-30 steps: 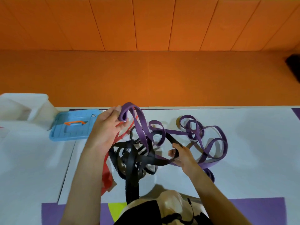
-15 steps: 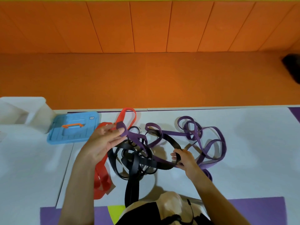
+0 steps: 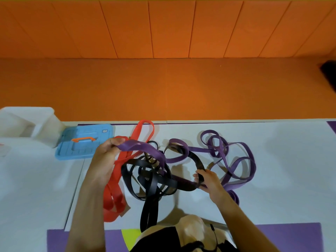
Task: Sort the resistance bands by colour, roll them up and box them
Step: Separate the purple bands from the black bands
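Note:
A tangle of resistance bands lies on the white mat [image 3: 291, 170] in front of me. My left hand [image 3: 105, 159] grips the folded end of a purple band [image 3: 145, 148] above the heap. Purple loops [image 3: 236, 160] spread to the right. Black bands [image 3: 154, 180] coil in the middle, one strand running toward my knee. My right hand [image 3: 209, 180] holds a black loop together with a purple strand. A red band [image 3: 116, 190] stretches from the mat's far edge down past my left wrist. The white box [image 3: 43, 124] stands at far left.
A blue lid with an orange handle [image 3: 83, 142] lies beside the white box. An orange floor and padded wall fill the background. A dark object [image 3: 330, 73] sits at the far right edge. Purple and yellow mat sections [image 3: 272, 235] lie near my legs.
My left hand lowered the purple band end from a raised position and pulled it leftward, uncovering the red loop behind. My right hand kept its grip and stayed nearly in place.

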Motion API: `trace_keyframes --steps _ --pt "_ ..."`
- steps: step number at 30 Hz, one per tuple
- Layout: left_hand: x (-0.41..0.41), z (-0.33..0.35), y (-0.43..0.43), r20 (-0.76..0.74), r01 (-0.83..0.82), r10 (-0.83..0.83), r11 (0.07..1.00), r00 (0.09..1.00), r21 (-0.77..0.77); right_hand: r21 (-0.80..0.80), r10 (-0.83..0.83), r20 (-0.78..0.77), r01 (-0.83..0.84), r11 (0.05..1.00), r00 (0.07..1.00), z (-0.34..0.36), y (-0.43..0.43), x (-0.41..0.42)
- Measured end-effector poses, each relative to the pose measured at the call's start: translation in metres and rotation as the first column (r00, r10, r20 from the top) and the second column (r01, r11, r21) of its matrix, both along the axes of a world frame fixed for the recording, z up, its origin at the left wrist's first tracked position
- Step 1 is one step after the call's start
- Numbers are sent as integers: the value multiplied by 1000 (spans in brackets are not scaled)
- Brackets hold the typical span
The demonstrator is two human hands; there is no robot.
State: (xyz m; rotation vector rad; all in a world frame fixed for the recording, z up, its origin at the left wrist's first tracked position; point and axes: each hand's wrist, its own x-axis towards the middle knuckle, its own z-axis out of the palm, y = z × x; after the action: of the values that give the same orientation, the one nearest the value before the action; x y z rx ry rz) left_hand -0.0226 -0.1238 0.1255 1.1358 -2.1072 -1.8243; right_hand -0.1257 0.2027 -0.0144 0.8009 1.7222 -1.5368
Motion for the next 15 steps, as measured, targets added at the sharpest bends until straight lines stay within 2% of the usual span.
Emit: trace_keyframes --steps 2,3,5,8,9,10,12,14,15 --pt "-2 7 -2 -54 -127 122 988 991 -93 12 3 -1 -3 1000 1000 -2 1 1" --pt "-3 11 -4 -104 -193 186 979 977 -69 12 2 0 -2 1000 1000 -3 2 1" --pt "0 18 -8 -289 -251 283 957 915 142 -11 -8 11 8 1000 1000 -4 1 0" --pt "12 28 -13 -516 -115 407 855 754 505 -39 -43 6 43 998 999 -6 2 -4" --pt "13 29 -14 -551 -54 422 826 720 561 -54 -66 -1 66 996 998 -8 2 -6" --pt "12 34 -13 -555 -20 386 833 737 553 -58 -75 -16 74 996 997 -9 3 -8" --pt "6 37 -14 -419 -72 222 936 880 345 -33 -47 -80 44 998 996 -13 4 -9" --pt "4 31 -18 -97 -5 10 999 995 47 -13 -28 -131 27 1000 991 -12 4 -9" --pt "5 29 -18 45 61 -60 998 997 -34 -14 -28 -160 27 1000 987 -10 4 -8"
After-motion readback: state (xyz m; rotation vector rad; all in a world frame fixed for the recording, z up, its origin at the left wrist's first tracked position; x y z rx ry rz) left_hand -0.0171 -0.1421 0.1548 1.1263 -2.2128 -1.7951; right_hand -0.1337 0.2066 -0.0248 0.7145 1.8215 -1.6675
